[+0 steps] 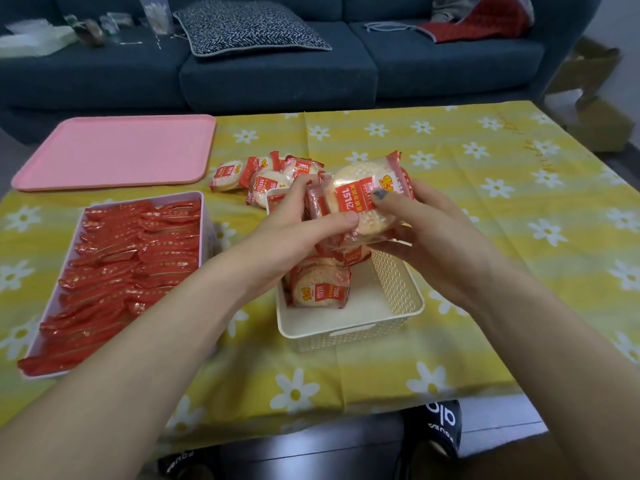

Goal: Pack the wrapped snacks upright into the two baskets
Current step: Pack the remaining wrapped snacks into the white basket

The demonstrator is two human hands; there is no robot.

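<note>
Rice-cracker packets (pixel 367 199), several pressed face to face, are held over the white basket (pixel 398 296) near the middle of the bench (pixel 485 209). The left hand (pixel 294 230) has its grip clamped on the stack's left side and the right hand (pixel 429 233) its grip clamped on the right, thumb across the front packet. Progress looks well past halfway. The pink basket (pixel 204 209) at the bench's left edge is packed full with two rows of upright red packets, too many to count. The white one holds a partial row, with one front packet (pixel 320 285) upright, and its near end is bare. About four loose packets (pixel 263 174) lie beyond it. One pink tray (pixel 114 150) sits at the far left corner.
</note>
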